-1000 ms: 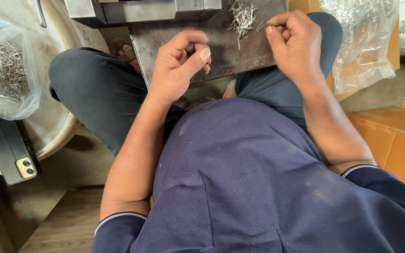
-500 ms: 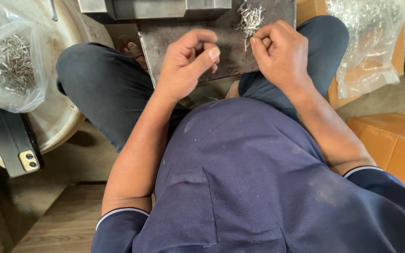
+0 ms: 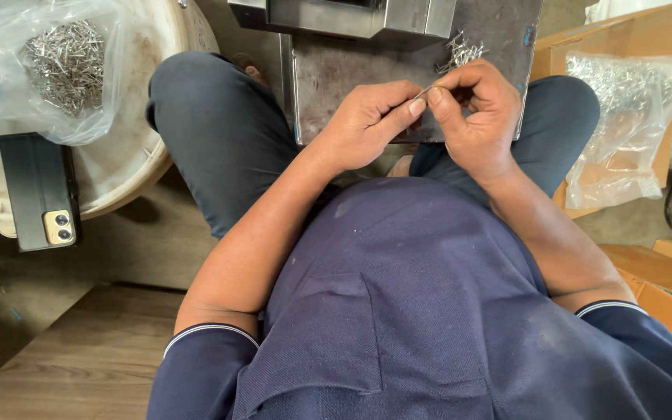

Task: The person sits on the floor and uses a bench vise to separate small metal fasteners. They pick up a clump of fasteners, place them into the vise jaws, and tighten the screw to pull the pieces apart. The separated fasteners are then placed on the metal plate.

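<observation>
My left hand (image 3: 367, 124) and right hand (image 3: 476, 117) meet over the steel plate (image 3: 336, 70), fingertips pinched on one thin metal pin (image 3: 425, 91), though it's barely visible. A loose pinch could drop it into my lap; the sharp pin pile (image 3: 460, 53) sits just beside my knuckles.

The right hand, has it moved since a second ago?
Yes. The right hand has drawn in leftward along the grey metal plate, away from its right edge, and now meets the left hand around a small metal pin.
</observation>
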